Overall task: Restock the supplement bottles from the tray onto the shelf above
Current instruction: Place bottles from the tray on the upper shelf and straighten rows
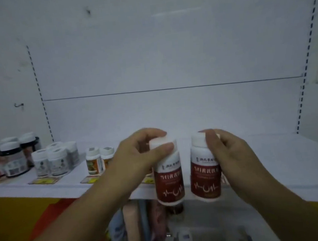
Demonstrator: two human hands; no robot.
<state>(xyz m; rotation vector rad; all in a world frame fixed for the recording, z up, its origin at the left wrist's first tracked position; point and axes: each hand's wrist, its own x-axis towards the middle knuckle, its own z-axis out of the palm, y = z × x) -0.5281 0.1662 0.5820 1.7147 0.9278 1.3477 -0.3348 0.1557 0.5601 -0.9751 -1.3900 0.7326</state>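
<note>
Left hand (136, 158) pinches one white-capped bottle (167, 172), right hand (228, 152) grips its twin (205, 166) — glossy cylinders, dark red labels, mid-frame over the white shelf (277, 166) edge. Smaller jars (50, 163) — left side.

You faced a dimly lit, plain white metal back panel (166, 50) crossed by a thin dark horizontal seam (170, 88). You had a left slotted strip (39, 93) and a right slotted strip (306, 55) bounding it, above the white shelf board (275, 157) and a yellow-and-orange front panel (17, 213).
</note>
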